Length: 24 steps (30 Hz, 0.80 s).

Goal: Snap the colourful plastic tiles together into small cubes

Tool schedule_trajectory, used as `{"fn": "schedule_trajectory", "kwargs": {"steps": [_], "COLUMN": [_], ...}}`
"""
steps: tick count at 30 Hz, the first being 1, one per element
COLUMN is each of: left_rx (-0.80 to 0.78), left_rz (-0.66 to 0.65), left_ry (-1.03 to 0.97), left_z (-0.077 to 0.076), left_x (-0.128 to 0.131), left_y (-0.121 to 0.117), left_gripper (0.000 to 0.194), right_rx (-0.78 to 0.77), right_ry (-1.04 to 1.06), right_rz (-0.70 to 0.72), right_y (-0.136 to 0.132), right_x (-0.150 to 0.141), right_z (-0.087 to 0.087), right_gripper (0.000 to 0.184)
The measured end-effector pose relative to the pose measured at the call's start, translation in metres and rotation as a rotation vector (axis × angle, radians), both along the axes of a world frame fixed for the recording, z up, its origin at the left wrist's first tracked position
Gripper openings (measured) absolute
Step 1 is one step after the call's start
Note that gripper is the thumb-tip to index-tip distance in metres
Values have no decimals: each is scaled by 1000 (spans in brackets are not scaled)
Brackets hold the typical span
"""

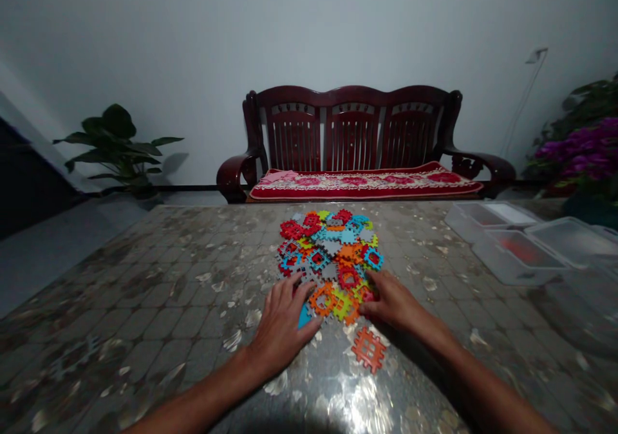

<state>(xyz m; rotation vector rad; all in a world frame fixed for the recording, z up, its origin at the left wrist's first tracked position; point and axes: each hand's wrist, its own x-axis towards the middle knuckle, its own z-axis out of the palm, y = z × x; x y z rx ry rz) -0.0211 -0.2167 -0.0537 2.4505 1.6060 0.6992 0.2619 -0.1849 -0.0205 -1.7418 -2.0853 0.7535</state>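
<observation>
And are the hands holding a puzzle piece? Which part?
Nothing looks held: the left hand and right hand lie spread over the near edge of the heap of plastic puzzle pieces.

1. The interlocking plastic puzzle pieces (pixel 328 254) mix red, orange, sky blue, grey, yellow and lime green, many with square lattice cut-outs.
2. The loose orange piece (pixel 369 349) shows a hash-shaped grid of holes.
3. The worktop (pixel 159 292) is glossy, mottled grey-brown, with a pattern of tile-like panes and silvery flecks.
4. The wooden bench (pixel 352 125) is a deep reddish brown, its back striped with slats.
5. The seat cushion (pixel 367 183) is red, with a cream border and pink floral medallions.
6. The leafy plant (pixel 116 141) is dark green.
7. The flowers (pixel 574 147) are magenta-purple.
8. The wall (pixel 145 47) is pale grey.
</observation>
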Motion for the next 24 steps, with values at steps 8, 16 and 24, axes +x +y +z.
{"fn": "schedule_trajectory", "kwargs": {"steps": [8, 16, 24], "left_rx": [-88, -65, -29], "left_rz": [-16, -83, -161], "left_ry": [104, 146, 86], "left_z": [-31, -13, -5], "left_x": [-2, 32, 40], "left_y": [-28, -6, 13], "left_gripper": [88, 65, 37], "right_rx": [-59, 29, 39], "right_ry": [79, 164, 262], "right_rz": [-20, 37, 40], "right_y": [5, 12, 22], "right_x": [-16, -34, -51], "right_z": [-8, -27, -26], "right_gripper": [70, 71, 59]}}
